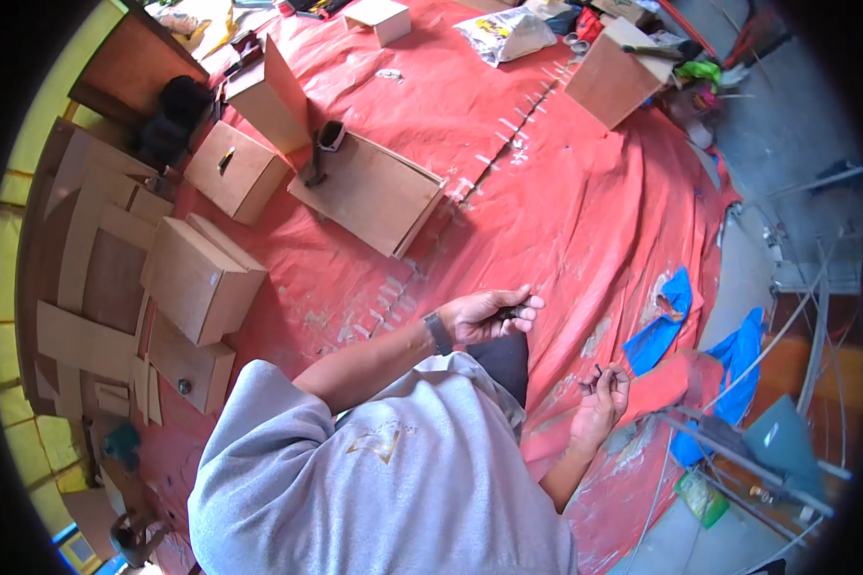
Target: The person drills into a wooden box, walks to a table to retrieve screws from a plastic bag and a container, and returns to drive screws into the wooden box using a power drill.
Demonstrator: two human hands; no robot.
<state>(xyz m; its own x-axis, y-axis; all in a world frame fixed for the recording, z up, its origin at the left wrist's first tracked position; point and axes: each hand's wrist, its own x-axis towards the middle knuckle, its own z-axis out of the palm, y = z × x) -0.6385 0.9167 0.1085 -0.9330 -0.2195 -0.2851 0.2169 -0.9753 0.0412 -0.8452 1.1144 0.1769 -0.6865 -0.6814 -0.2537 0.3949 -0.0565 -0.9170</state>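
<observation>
My left hand (494,314), with a dark band on its wrist, is in front of me, over my dark-trousered leg. Its fingers are curled round several small dark pieces, too small to name. To the right and lower, my right hand (604,398) is raised with its fingertips together, pinching a small dark screw-like piece (598,368). Both hands are apart, above the red sheet (566,249). Beyond my left hand, a flat wooden box (369,192) lies on the sheet. On its left end rest a hammer (314,165) and a small dark open container (331,136).
Wooden boxes (197,278) and cardboard pieces (86,335) stand at the left. Another box (616,77) is at the far right, near a white plastic bag (506,36). Blue plastic scraps (657,326) and metal rods (738,450) lie to the right.
</observation>
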